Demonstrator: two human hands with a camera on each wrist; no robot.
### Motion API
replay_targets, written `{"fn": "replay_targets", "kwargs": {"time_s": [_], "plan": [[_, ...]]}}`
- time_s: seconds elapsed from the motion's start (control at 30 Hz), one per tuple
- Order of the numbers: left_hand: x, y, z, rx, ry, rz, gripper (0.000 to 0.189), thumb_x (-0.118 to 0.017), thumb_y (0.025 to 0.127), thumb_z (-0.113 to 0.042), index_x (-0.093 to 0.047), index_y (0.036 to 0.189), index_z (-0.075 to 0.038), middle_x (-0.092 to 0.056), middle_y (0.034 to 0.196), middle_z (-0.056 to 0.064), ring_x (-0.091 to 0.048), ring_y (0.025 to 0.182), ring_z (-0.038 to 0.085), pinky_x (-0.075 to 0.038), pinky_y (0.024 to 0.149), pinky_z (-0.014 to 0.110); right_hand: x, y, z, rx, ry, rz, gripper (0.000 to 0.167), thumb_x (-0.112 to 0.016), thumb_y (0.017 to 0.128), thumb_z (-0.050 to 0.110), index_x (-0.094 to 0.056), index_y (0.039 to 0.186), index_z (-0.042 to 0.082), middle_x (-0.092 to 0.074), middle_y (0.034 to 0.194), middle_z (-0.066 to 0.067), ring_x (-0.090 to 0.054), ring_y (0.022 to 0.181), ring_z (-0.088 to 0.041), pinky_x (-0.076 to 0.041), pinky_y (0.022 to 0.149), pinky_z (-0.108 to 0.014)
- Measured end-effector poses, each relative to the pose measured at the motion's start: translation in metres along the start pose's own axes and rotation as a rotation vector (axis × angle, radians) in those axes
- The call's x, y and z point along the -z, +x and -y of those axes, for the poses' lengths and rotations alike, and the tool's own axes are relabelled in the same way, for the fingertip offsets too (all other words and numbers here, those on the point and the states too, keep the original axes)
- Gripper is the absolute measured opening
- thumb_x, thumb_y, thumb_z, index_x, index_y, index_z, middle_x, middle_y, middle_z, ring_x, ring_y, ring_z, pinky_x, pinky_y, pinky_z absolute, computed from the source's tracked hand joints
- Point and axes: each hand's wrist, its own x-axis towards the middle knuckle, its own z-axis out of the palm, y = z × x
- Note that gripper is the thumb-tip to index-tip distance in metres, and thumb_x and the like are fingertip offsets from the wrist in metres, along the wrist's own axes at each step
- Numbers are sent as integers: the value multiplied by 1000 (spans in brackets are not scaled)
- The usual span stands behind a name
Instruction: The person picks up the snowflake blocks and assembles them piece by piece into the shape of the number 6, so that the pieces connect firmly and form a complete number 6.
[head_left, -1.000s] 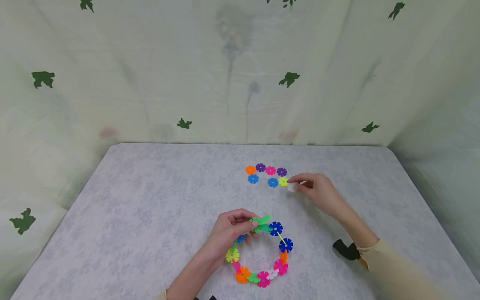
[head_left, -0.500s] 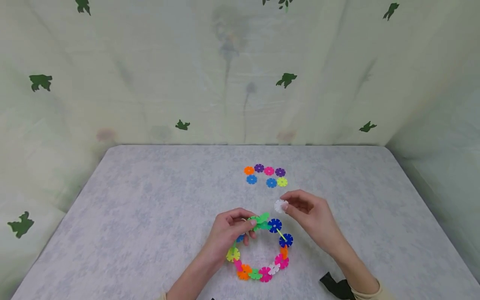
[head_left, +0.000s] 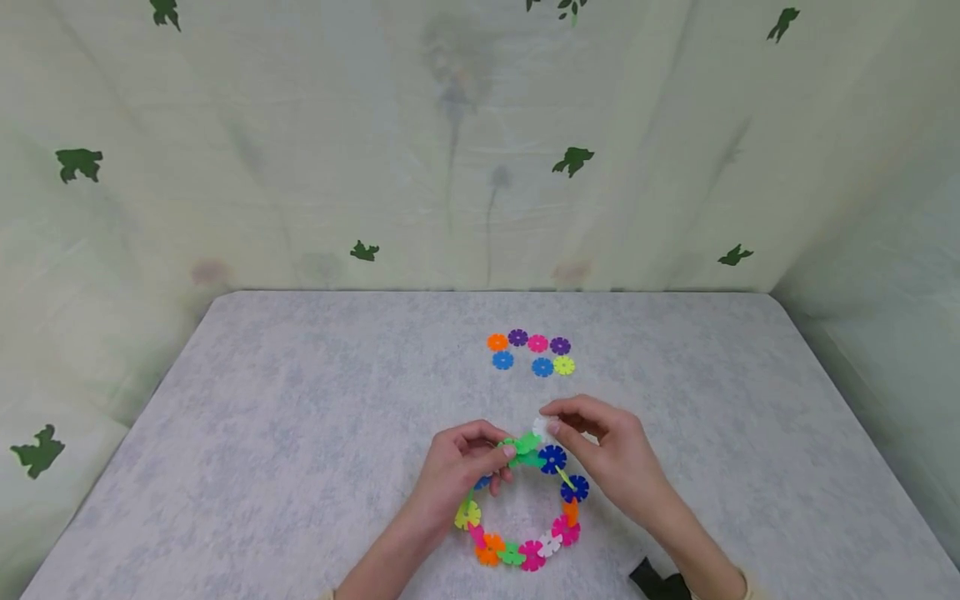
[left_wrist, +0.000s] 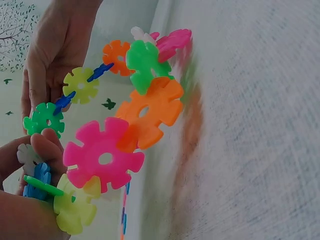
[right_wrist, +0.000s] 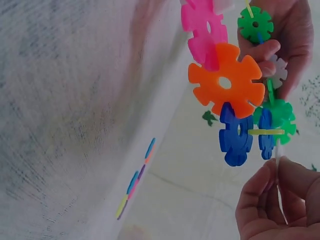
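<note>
My left hand (head_left: 457,471) grips a ring of interlocked plastic flower discs (head_left: 490,550) by its green discs (head_left: 528,450), thumb on top. The ring hangs in front of me, with pink, orange, yellow, blue, white and green pieces joined slot to slot. Between thumb and fingers my right hand (head_left: 615,442) pinches a loose white flower disc (head_left: 542,428). Seen edge-on in the right wrist view, the white disc (right_wrist: 282,200) points up at a green disc (right_wrist: 276,117), its edge right at the green rim. A pink disc (left_wrist: 102,156) is large in the left wrist view.
Several loose flower discs lie flat in two short rows farther back on the grey table, among them a yellow disc (head_left: 564,366) and an orange disc (head_left: 497,342). A black object (head_left: 660,581) lies by my right forearm. A pale curtain (head_left: 315,167) stands behind the table.
My right hand has picked the white disc up beside the yellow one and brought it toward me and left, up to the green discs. The left hand has stayed almost still with the ring.
</note>
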Motion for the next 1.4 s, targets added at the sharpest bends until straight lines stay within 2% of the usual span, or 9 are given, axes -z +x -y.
{"fn": "replay_targets", "kwargs": {"time_s": [0.27,0.47,0.57,0.7,0.87,0.97,1.1,1.27,1.4], "plan": [[-3,-1,0,-15,-37,-49,15,-71,88,-7,-66,96,4,-67,78,12,-60,61,20,-49,59,27,-15,-1,3,-101,34,-87,16,-71,90,8,-73,105,15,-69,97,4,-66,88,-14,-55,82,-30],[-2,-1,1,-6,-43,-47,19,-70,89,-6,-62,100,8,-66,79,11,-59,60,20,-49,60,28,-20,0,0,-160,91,-93,12,-71,91,9,-73,102,10,-70,96,0,-67,86,-17,-56,80,-29],[0,1,2,10,-36,-26,19,-68,90,-7,-61,100,7,-66,81,11,-59,61,21,-49,61,27,-18,2,-5,-181,125,-49,14,-70,92,11,-72,105,10,-70,100,-3,-67,88,-20,-56,80,-30],[4,3,3,34,-19,-9,17,-68,91,-11,-62,99,2,-67,83,11,-61,64,22,-49,62,27,-9,6,-15,-198,129,76,24,-68,95,19,-70,116,8,-69,107,-6,-66,91,-22,-56,81,-33],[7,6,3,46,19,-19,20,-69,91,-15,-64,102,1,-68,86,11,-63,69,24,-49,63,28,13,24,-32,-208,89,208,34,-63,98,25,-66,124,4,-69,110,-9,-66,94,-30,-56,80,-40],[9,6,3,38,53,-34,21,-69,91,-16,-65,103,0,-68,87,10,-64,73,26,-51,67,29,29,42,-45,-199,23,265,33,-64,97,22,-65,124,2,-69,112,-11,-65,98,-32,-56,80,-39],[12,7,3,29,80,-44,21,-69,91,-15,-65,105,1,-66,87,9,-65,80,31,-53,79,34,47,68,-59,-187,-138,320,31,-64,96,16,-65,124,2,-68,114,-11,-63,99,-27,-55,80,-38],[14,7,3,30,79,-46,20,-68,91,-14,-65,104,2,-65,87,9,-65,82,32,-53,83,36,52,94,-71,-176,-364,294,28,-64,95,9,-66,122,2,-67,115,-11,-61,103,-28,-52,87,-42],[13,8,3,41,68,-45,20,-68,92,-14,-65,104,2,-66,88,9,-66,81,29,-54,83,35,50,106,-77,-189,-459,288,29,-70,91,11,-67,119,3,-67,112,-11,-61,100,-27,-51,87,-44]]}}
